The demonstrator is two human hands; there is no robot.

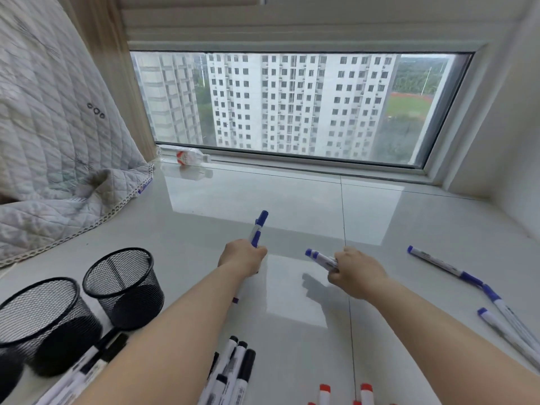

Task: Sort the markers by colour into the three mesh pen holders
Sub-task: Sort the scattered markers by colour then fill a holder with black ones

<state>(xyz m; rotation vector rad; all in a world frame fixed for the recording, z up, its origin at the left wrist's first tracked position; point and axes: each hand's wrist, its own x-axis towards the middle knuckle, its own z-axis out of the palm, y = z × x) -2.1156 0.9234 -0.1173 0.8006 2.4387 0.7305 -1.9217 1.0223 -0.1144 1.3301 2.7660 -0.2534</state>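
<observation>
Blue markers (259, 229) gripped in left hand (242, 256) and right hand (355, 271), fingers closed; mesh pen holders (124, 283) beside the left forearm look empty, sorting barely begun.

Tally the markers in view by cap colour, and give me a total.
Blue markers: 7 (2 in the left hand, 2 in the right hand, 3 loose)
Red markers: 4, cut off by the frame edge
Black markers: at least 7; the left arm hides part of them
Total: at least 18
</observation>
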